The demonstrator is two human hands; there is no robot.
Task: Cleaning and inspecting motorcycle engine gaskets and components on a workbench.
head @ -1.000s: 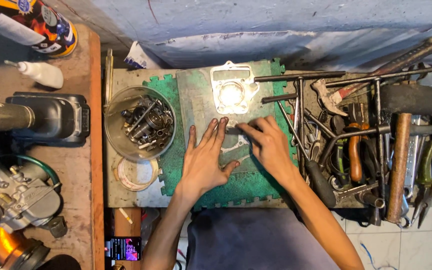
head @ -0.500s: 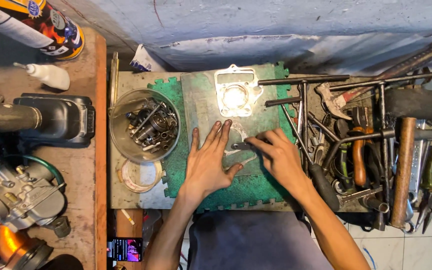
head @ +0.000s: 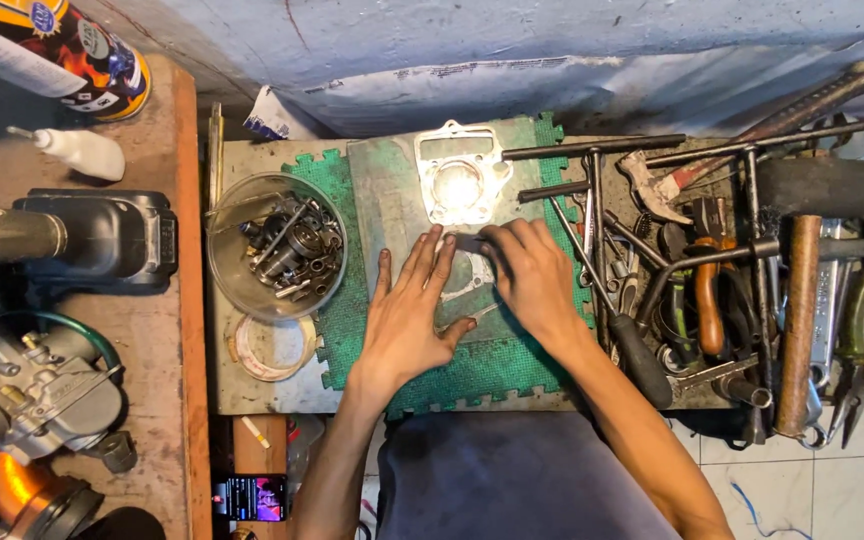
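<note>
Head view: both hands pressing a gasket sheet.
Left hand (head: 407,320) flat, fingers spread; right hand (head: 532,280) pinches a blade (head: 467,240) just beyond its fingertips; best cut slowly, sheet (head: 467,275) pinned.

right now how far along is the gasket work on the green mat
Looks mid-way. One pale gasket already lies finished-looking at the top of the metal sheet. In hand: the left hand presses flat on the sheet while the right hand works a small dark tool along a second outline. That outline is not yet lifted free.
</note>
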